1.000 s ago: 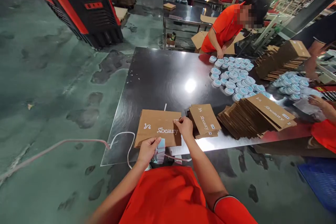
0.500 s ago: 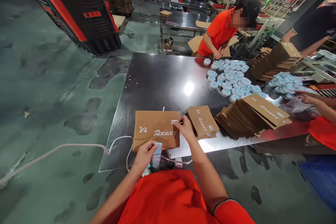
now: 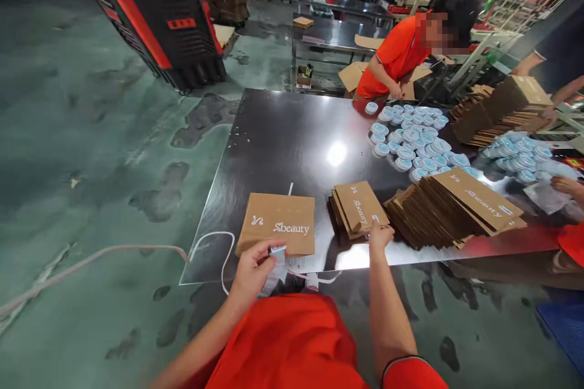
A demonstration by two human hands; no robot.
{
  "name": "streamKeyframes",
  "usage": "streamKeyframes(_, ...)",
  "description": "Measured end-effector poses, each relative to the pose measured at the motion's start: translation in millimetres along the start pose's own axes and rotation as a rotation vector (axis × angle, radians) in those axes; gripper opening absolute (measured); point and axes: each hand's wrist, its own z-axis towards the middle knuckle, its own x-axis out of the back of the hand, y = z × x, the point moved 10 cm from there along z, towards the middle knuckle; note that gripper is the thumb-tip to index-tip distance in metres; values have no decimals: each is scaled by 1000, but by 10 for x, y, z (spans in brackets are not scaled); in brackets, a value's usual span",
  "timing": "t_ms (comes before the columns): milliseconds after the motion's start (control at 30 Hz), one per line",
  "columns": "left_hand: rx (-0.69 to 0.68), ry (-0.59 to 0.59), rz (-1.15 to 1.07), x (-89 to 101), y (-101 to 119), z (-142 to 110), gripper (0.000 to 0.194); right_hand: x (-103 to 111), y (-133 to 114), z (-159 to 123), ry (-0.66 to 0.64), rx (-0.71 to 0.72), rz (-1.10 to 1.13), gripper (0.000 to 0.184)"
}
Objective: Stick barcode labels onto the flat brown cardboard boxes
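My left hand (image 3: 255, 267) pinches a strip of stickers (image 3: 276, 250) at the table's near edge; its pale backing hangs below the fingers. Just beyond it lies a brown flat cardboard box (image 3: 283, 219) printed "Sbeauty", with no label showing on its top. My right hand (image 3: 381, 236) is at the near right corner of a small pile of the same flat boxes (image 3: 358, 203), its fingers closed on the top one beside a small white label (image 3: 375, 217). The underside of the fingers is hidden.
A larger fanned pile of flat boxes (image 3: 477, 194) lies to the right. Behind it are many round blue-and-white tins (image 3: 413, 140). Co-workers stand at the far side and right. A white cord (image 3: 214, 233) crosses the dark table's (image 3: 274, 134) left edge.
My right hand has moved right, from the labelled box in front of me to the small pile. The box before me now shows no label. My left hand still holds the sticker strip.
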Motion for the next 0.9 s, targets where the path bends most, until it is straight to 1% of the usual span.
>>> streamKeyframes(67,13,-10,1,-54,0,1,25,-222,-67,-298,-106,-19,71,31)
streamKeyframes(100,16,-9,2,-75,6,2,25,-377,-152,-486,-207,-11,127,30)
streamKeyframes(133,18,-6,-5,-93,16,4,27,-553,-280,-702,-344,12,196,29)
streamKeyframes(200,22,-9,-44,-127,36,4,35,-890,-634,-1220,-698,79,403,29)
streamKeyframes(233,30,-19,-61,-144,40,2,40,-984,-816,-1472,-851,103,509,29)
streamKeyframes(267,39,-31,-61,-157,38,-1,44,-1029,-973,-1682,-964,120,588,27)
streamKeyframes(300,49,-45,-44,-166,32,-5,45,-1034,-1084,-1825,-1018,128,629,23)
streamKeyframes(367,60,-55,30,-154,8,-9,43,-996,-1182,-1944,-1005,131,605,16)
streamKeyframes(433,56,-44,112,-122,-25,-5,35,-942,-1206,-1937,-938,152,558,16)
streamKeyframes(500,47,-35,170,-106,-71,11,26,-901,-1193,-1831,-844,198,511,15)
streamKeyframes(600,86,-39,127,-116,-212,62,25,-904,-1098,-1478,-640,250,422,17)
streamKeyframes(667,134,-17,50,-93,-332,114,26,-986,-969,-1175,-519,229,338,17)
streamKeyframes(700,152,-7,14,-79,-387,145,27,-1060,-894,-1036,-488,208,278,17)
streamKeyframes(733,164,5,-10,-61,-436,177,28,-1154,-823,-921,-484,188,212,17)
streamKeyframes(800,174,24,-26,-21,-517,242,31,-1345,-705,-765,-517,158,106,19)
streamKeyframes(900,196,45,-26,30,-631,311,35,-1509,-624,-679,-544,156,53,19)
